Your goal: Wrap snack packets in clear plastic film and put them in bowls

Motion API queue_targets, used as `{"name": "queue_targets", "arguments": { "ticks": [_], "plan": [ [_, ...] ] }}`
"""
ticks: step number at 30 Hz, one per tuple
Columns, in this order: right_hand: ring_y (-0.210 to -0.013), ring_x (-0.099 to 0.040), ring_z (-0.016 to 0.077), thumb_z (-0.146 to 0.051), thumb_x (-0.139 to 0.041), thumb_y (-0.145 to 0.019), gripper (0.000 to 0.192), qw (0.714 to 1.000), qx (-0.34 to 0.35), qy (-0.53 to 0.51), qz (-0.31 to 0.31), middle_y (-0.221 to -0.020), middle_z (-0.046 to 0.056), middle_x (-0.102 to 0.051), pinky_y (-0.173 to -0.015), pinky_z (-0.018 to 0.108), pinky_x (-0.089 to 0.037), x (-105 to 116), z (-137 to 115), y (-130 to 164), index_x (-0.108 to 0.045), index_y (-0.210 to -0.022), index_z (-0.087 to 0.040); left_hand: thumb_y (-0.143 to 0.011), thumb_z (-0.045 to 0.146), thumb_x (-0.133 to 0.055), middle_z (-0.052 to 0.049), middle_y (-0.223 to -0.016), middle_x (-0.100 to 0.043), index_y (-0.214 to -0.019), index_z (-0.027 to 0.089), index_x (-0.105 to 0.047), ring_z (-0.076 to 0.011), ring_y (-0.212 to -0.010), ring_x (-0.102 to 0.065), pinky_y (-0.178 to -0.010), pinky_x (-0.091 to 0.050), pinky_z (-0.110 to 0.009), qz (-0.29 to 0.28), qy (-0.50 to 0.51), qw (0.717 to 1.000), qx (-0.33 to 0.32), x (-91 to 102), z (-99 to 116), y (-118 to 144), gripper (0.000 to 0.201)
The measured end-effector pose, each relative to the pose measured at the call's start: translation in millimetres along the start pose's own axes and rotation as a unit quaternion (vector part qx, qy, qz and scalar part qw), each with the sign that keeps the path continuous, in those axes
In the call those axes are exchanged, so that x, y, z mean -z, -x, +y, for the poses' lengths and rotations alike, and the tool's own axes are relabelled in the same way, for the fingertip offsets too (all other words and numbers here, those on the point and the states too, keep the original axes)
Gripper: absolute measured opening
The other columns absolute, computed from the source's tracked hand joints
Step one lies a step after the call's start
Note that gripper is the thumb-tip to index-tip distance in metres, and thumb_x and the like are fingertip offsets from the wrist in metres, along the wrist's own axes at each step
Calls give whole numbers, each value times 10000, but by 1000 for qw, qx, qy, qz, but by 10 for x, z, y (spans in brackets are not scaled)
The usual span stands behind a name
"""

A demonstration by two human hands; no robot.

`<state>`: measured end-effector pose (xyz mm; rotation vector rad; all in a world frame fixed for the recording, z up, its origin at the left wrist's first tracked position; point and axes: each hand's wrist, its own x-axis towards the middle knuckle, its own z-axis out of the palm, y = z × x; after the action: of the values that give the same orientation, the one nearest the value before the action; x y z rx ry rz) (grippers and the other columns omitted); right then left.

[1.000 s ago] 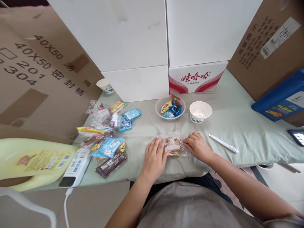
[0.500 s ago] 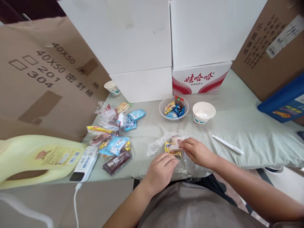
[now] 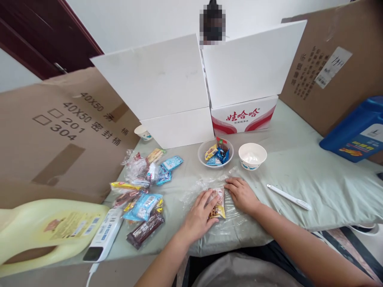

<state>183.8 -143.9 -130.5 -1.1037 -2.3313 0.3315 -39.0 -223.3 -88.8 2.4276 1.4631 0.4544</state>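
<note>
My left hand (image 3: 196,214) lies over the left side of small wrapped snacks (image 3: 220,202), its fingers and thumb apart. The snack wrappers are beige and yellow, partly hidden under the fingers. Beneath them a clear plastic bag (image 3: 235,224) is spread over the cloth. My right hand (image 3: 243,196) rests on the bag just right of the snacks, palm down with fingers stretched out. Beyond the hands, a clear plastic bowl (image 3: 201,158) holds yellow, blue and brown snack packets. To its right stands a white paper bowl (image 3: 253,154) with a blue pattern.
At left lie a pile of snack packets (image 3: 146,207), a white power strip (image 3: 104,233) and a pale yellow jug (image 3: 74,227). A white pen-like tool (image 3: 289,197) lies at right. White boxes (image 3: 179,129), cardboard (image 3: 86,131) and a blue jug (image 3: 356,135) border the table.
The view has tilted up. My left hand has moved onto the snacks, while my right hand has come off them onto the bag. The bag lies more spread out.
</note>
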Motion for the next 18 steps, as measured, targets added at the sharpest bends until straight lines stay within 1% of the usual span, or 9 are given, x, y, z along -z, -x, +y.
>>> {"name": "queue_targets", "arguments": {
  "ticks": [3, 5, 6, 8, 10, 13, 14, 16, 18],
  "plan": [
    [-1147, -533, 242, -143, -466, -923, 285, 1000, -9, -8, -9, -1224, 105, -634, -1002, 448, -438, 26, -23, -11, -675, -1113, -181, -848, 201, -601, -103, -1379, -524, -1379, 264, -463, -251, -1271, -500, -1049, -451, -492, 19, 58, 998, -4, 106, -50, -69, 552],
    [-1144, -532, 240, -142, -478, -917, 278, 1000, -15, -18, -15, -1221, 102, -635, -1004, 445, -434, 45, -23, -19, -674, -1109, -181, -876, 204, -554, -94, -1263, -608, -1306, 241, -536, -219, -1182, -569, -1015, -484, -445, 30, 111, 993, 11, 161, -78, -135, 432],
    [-1144, -531, 240, -141, -487, -911, 274, 999, -18, -23, -17, -1219, 102, -636, -1006, 443, -430, 53, -22, -22, -674, -1108, -178, -877, 212, -556, -91, -1232, -626, -1256, 237, -576, -213, -1155, -587, -999, -496, -432, 30, 130, 991, 20, 174, -84, -163, 380],
    [-1140, -527, 245, -136, -505, -898, 267, 999, -22, -31, -22, -1214, 99, -638, -1008, 437, -425, 65, -24, -26, -673, -1103, -167, -841, 226, -617, -96, -1265, -610, -1170, 234, -625, -229, -1177, -578, -1001, -494, -441, 15, 132, 991, 33, 159, -66, -203, 329],
    [-1137, -524, 249, -138, -508, -897, 262, 999, -23, -32, -22, -1209, 99, -638, -1003, 437, -422, 69, -30, -27, -672, -1099, -165, -765, 215, -702, -111, -1357, -548, -1190, 227, -610, -268, -1259, -516, -1042, -454, -489, -7, 94, 995, 36, 88, -4, -220, 435],
    [-1132, -520, 249, -150, -500, -907, 258, 999, -19, -27, -20, -1204, 105, -635, -988, 438, -423, 66, -38, -27, -671, -1099, -173, -690, 209, -773, -136, -1471, -429, -1360, 243, -486, -335, -1358, -397, -1076, -389, -579, -24, 23, 998, 44, -47, 122, -234, 730],
    [-1131, -520, 248, -155, -502, -909, 255, 999, -18, -26, -20, -1202, 106, -635, -985, 438, -423, 65, -39, -27, -670, -1099, -175, -686, 208, -779, -138, -1490, -403, -1390, 257, -459, -350, -1373, -372, -1075, -379, -599, -27, 9, 998, 48, -75, 154, -239, 775],
    [-1129, -517, 248, -160, -514, -906, 245, 999, -16, -26, -23, -1204, 104, -633, -983, 436, -423, 67, -39, -26, -670, -1095, -175, -713, 188, -754, -123, -1484, -417, -1388, 288, -471, -343, -1368, -383, -1075, -380, -597, -31, 15, 998, 52, -78, 176, -240, 739],
    [-1130, -515, 251, -161, -525, -902, 238, 999, -17, -26, -28, -1209, 101, -631, -980, 436, -424, 75, -39, -26, -670, -1090, -175, -765, 161, -693, -98, -1413, -509, -1348, 301, -521, -293, -1314, -460, -1082, -394, -551, -27, 74, 995, 55, -19, 132, -208, 623]
  ]
}}
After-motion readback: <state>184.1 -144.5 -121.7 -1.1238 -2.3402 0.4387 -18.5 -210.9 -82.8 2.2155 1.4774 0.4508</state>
